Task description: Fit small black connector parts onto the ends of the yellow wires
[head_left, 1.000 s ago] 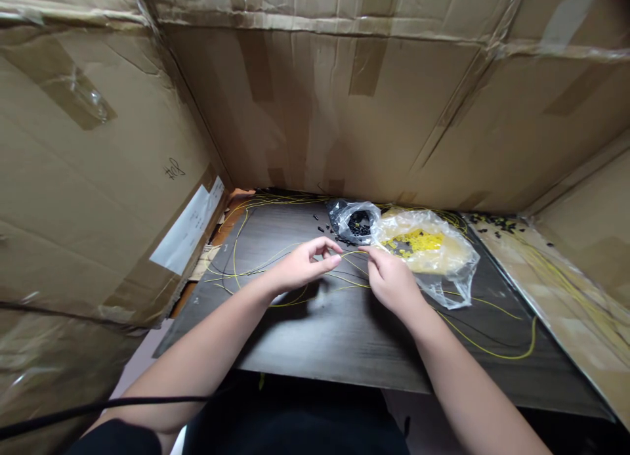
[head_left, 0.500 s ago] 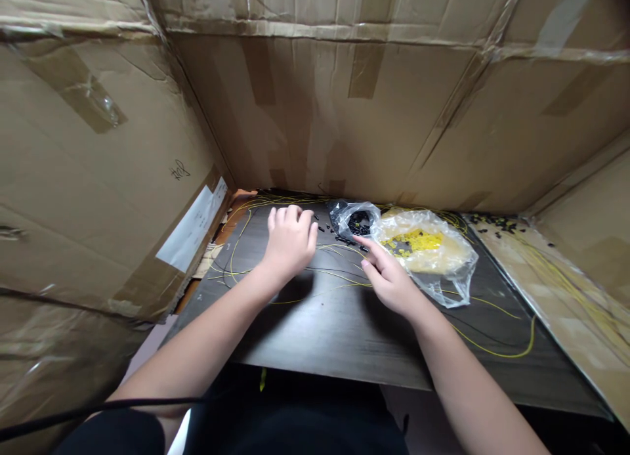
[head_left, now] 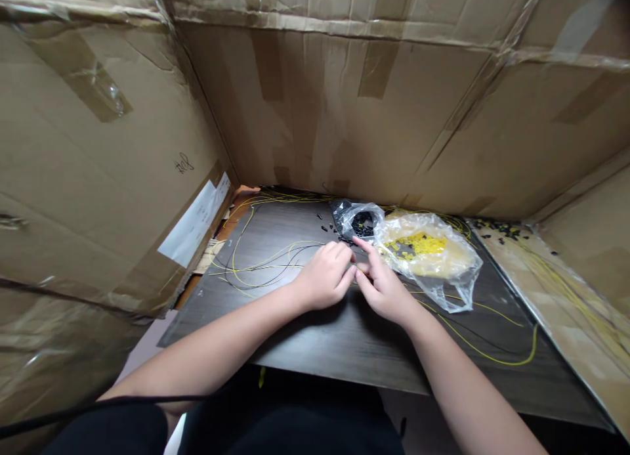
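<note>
My left hand (head_left: 325, 276) is closed just above the dark tabletop, its fingertips bent inward at the middle. Thin yellow and black wires (head_left: 275, 255) loop from the left up to this hand and pass beneath it. Close against its fingertips, my right hand (head_left: 382, 285) has the index finger stretched forward, while thumb and middle finger press together. What lies between these fingers is too small and partly hidden to make out. Past the fingertips lies a clear bag of small black parts (head_left: 363, 224), with several loose black pieces (head_left: 325, 228) beside it.
Right of the hands rests an open clear plastic bag of small yellow parts (head_left: 423, 245). Cardboard walls (head_left: 315, 113) enclose the table (head_left: 315, 346) at back and sides. More wires (head_left: 566, 284) and scattered black and yellow pieces (head_left: 502, 230) lie on cardboard at right.
My left hand has moved right and down toward me, and now meets the right hand. The wires at left have shifted into wider loops. My right thumb and fingers have drawn together.
</note>
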A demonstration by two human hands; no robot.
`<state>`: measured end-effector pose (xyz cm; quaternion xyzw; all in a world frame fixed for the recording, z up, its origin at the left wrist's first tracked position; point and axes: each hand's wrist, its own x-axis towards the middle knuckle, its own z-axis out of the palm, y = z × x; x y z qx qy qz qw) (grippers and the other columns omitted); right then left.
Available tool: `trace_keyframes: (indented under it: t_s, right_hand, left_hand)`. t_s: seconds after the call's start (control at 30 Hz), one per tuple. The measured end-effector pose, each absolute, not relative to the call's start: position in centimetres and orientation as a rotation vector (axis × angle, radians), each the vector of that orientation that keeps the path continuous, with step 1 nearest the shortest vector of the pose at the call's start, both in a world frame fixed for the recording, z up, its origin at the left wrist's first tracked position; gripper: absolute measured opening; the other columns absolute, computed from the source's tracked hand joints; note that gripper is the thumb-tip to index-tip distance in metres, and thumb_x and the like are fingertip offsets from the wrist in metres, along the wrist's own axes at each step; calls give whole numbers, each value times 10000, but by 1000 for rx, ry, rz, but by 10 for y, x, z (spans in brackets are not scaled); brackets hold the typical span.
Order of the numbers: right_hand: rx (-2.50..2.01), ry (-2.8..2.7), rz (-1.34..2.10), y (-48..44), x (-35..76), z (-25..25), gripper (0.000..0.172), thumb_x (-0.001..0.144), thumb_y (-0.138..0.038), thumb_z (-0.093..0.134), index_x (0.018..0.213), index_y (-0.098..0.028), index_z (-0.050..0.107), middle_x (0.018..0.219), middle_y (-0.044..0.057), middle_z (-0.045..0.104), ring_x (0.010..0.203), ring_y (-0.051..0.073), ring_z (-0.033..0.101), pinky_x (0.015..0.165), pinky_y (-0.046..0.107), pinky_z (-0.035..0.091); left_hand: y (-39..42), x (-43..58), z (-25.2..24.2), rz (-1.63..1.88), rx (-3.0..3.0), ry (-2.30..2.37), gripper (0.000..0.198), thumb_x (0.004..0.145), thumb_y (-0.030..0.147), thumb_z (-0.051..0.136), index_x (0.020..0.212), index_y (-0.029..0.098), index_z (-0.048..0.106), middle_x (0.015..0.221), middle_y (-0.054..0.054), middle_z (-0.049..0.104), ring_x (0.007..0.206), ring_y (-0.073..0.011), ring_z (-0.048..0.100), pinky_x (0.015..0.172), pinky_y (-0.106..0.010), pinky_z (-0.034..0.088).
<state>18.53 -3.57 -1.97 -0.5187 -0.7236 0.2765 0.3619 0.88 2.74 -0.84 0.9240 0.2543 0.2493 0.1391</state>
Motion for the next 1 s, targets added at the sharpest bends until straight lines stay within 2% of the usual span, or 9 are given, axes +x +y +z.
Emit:
trace_keyframes:
  t_s: [0.1, 0.23, 0.33, 0.43, 0.57, 0.7, 1.0]
  right_hand:
    - [-1313, -1893, 746, -37, 184, -21, 680, 992, -259, 392, 1599, -195, 91, 672, -34, 499, 608, 176, 507, 684, 317, 439]
    - [-1275, -1873, 798, -37, 183, -22, 703, 995, -270, 403, 1608, -205, 65, 681, -40, 474, 611, 159, 465, 678, 298, 432]
    - [-1235, -1821, 851, -38, 184, -23, 691, 1000, -285, 416, 1607, -221, 91, 680, -50, 420, 613, 148, 425, 660, 281, 408]
    - [-1190, -1737, 893, -38, 187, -22, 651, 1007, -300, 430, 1595, -249, 155, 686, -52, 359, 613, 145, 379, 624, 272, 367]
    - [-1173, -1631, 904, -38, 193, -20, 569, 1011, -319, 459, 1553, -264, 297, 694, -45, 339, 609, 142, 346, 592, 278, 325]
    - [-1152, -1533, 919, -38, 200, -20, 499, 1003, -331, 506, 1491, -258, 425, 687, -35, 390, 616, 136, 376, 566, 274, 323]
    - [-1139, -1417, 952, -36, 211, -16, 362, 995, -361, 550, 1342, -262, 577, 708, -20, 476, 594, 109, 430, 507, 246, 318]
  left_hand:
    - [27, 7, -12, 684, 2798, 733, 229, 1001, 294, 389, 887, 167, 543, 993, -114, 602, 931, -241, 532, 859, -395, 445]
    - [26, 5, -20, 716, 2722, 645, 227, 1004, 264, 389, 887, 167, 558, 968, -97, 615, 916, -219, 549, 857, -354, 440]
    - [24, 4, -25, 728, 2545, 654, 254, 1018, 262, 365, 853, 178, 538, 845, -56, 624, 776, -178, 562, 747, -301, 438]
    - [24, 2, -25, 723, 2398, 697, 285, 1034, 309, 366, 832, 188, 526, 742, -11, 606, 649, -141, 533, 638, -261, 396]
    - [27, -3, -22, 796, 2372, 700, 262, 1029, 300, 401, 837, 186, 537, 742, 1, 606, 659, -124, 538, 647, -235, 388]
    - [32, -6, -20, 888, 2391, 739, 258, 1025, 286, 411, 841, 183, 559, 719, 2, 602, 650, -121, 544, 650, -232, 389]
    - [33, -10, -18, 1013, 2447, 833, 278, 1024, 290, 408, 822, 183, 567, 707, -4, 605, 631, -125, 549, 639, -244, 388]
